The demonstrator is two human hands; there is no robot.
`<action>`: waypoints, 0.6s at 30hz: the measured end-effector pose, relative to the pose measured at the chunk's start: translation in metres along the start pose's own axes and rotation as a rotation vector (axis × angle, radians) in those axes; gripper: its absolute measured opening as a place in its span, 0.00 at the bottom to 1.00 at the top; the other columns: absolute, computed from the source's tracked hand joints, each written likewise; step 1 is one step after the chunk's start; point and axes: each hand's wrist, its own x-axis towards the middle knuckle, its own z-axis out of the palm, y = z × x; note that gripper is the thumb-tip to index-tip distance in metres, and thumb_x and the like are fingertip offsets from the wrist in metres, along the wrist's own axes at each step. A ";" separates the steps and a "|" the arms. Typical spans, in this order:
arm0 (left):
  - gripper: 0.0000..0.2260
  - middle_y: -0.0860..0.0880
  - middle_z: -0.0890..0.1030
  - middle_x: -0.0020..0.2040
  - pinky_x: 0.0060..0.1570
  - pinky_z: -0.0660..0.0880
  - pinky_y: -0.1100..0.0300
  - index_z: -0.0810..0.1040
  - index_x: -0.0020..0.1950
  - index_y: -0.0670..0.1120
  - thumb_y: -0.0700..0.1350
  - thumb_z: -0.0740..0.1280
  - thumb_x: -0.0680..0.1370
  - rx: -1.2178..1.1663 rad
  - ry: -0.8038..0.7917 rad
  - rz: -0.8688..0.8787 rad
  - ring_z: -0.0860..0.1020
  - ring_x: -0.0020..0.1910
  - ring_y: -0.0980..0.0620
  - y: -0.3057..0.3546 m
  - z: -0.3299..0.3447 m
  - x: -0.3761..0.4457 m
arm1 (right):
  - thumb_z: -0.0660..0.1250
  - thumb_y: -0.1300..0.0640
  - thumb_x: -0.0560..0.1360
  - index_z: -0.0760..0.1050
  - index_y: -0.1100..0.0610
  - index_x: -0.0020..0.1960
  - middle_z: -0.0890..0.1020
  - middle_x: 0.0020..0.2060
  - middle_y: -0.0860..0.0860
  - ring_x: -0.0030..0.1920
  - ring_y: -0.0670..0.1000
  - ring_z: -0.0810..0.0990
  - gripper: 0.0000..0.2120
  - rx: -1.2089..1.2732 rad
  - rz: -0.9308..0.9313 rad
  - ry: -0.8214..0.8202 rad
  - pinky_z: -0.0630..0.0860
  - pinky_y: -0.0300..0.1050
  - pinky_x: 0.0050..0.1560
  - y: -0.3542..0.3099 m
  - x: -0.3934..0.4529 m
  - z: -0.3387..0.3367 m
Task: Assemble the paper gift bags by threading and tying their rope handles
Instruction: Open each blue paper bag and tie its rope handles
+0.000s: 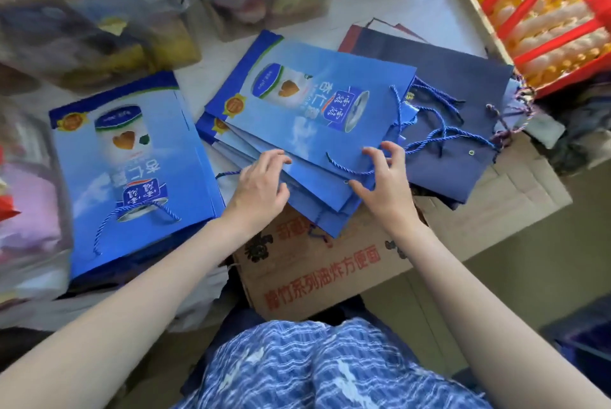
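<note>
Flat blue paper gift bags printed with a drink can (310, 111) are fanned in a loose stack on a brown printed cardboard box (330, 263), under both hands. The left hand (261, 184) is laid on the near left edge of the stack with its fingers curled over the top bag; whether paper is pinched cannot be told. The right hand (383, 180) is set on the near right corner, its fingers bent like claws with the tips on the paper, and a thin twisted blue rope handle (350, 170) is seen running under them. Whether the rope is actually gripped cannot be told. Beyond the right hand, more blue rope handles (443, 134) are spread over a pile of dark navy paper bags (463, 78). To the left of the left hand, another stack of the same printed blue bags (132, 164) is laid flat, a rope handle already looped across its top bag.
</note>
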 end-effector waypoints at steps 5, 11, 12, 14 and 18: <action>0.21 0.42 0.69 0.67 0.63 0.66 0.45 0.70 0.66 0.40 0.42 0.68 0.74 0.060 -0.085 0.053 0.69 0.66 0.41 0.021 0.015 0.009 | 0.73 0.55 0.67 0.77 0.62 0.46 0.77 0.38 0.56 0.37 0.57 0.78 0.13 -0.247 -0.170 0.043 0.71 0.44 0.28 0.001 0.001 -0.013; 0.29 0.45 0.64 0.72 0.65 0.62 0.49 0.66 0.70 0.45 0.51 0.71 0.72 0.189 -0.090 0.083 0.63 0.69 0.43 0.042 0.032 0.025 | 0.66 0.57 0.66 0.74 0.59 0.33 0.76 0.25 0.50 0.26 0.53 0.75 0.07 -0.093 -0.306 0.029 0.69 0.40 0.26 -0.009 -0.019 -0.030; 0.29 0.45 0.64 0.71 0.66 0.62 0.50 0.66 0.70 0.45 0.52 0.71 0.72 0.190 -0.087 0.076 0.63 0.69 0.43 0.043 0.034 0.030 | 0.68 0.57 0.66 0.75 0.59 0.34 0.77 0.26 0.49 0.27 0.52 0.74 0.06 -0.007 -0.258 0.011 0.70 0.41 0.29 -0.007 -0.021 -0.034; 0.29 0.44 0.67 0.69 0.65 0.63 0.50 0.68 0.68 0.44 0.57 0.69 0.72 0.127 -0.077 0.051 0.66 0.67 0.42 0.046 0.037 0.038 | 0.70 0.57 0.67 0.76 0.57 0.35 0.75 0.26 0.46 0.28 0.48 0.72 0.05 0.126 -0.167 0.000 0.72 0.45 0.32 -0.005 -0.024 -0.047; 0.35 0.45 0.73 0.60 0.60 0.66 0.51 0.73 0.60 0.43 0.70 0.61 0.66 -0.052 -0.012 -0.050 0.70 0.61 0.42 0.063 0.045 0.055 | 0.66 0.51 0.66 0.76 0.58 0.34 0.77 0.34 0.46 0.38 0.48 0.72 0.10 0.190 -0.156 0.035 0.72 0.37 0.41 0.006 -0.022 -0.070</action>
